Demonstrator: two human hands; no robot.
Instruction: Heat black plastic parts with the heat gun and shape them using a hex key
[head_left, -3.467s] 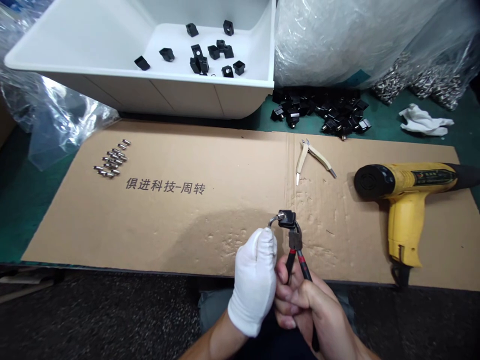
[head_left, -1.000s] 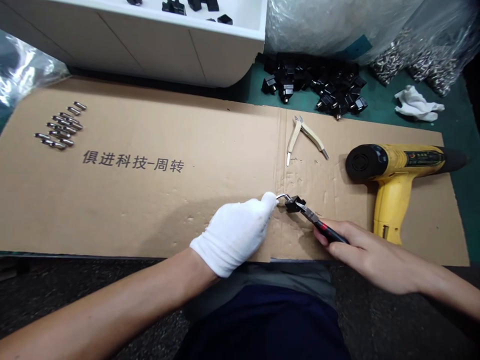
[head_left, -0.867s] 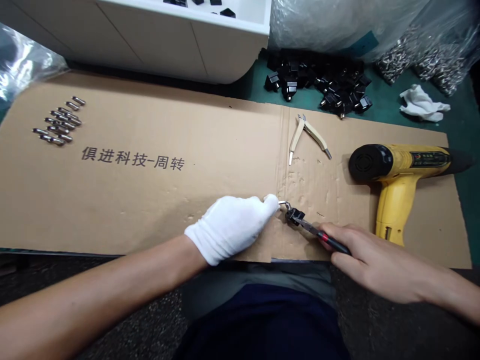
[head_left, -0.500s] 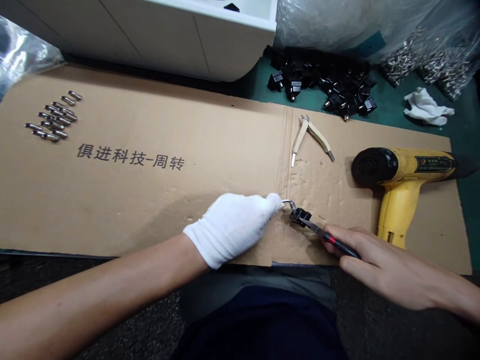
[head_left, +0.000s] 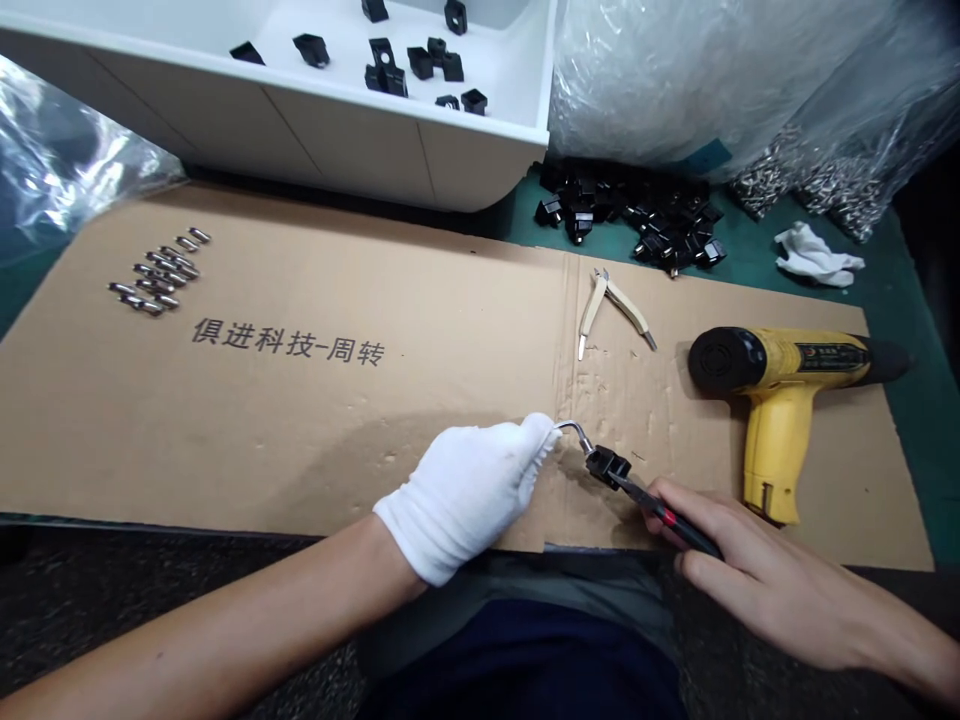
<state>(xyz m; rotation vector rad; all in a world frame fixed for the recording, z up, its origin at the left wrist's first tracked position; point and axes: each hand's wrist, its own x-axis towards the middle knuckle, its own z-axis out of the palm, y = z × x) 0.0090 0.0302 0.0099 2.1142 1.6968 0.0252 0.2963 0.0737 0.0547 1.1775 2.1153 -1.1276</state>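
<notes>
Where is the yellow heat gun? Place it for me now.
In the head view, the yellow heat gun lies on the right side of the cardboard sheet, right of the small beige-handled cutters and beyond the bare right hand.

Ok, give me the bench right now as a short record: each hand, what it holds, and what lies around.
left hand: white glove, grips bent metal rod
right hand: bare, holds red-and-black pliers
pliers tip: clamped on black plastic cap at the rod's end
surface: cardboard sheet
nearby: yellow heat gun, cream-handled cutters
far left: metal pins
back: white tray, pile of black caps
</notes>
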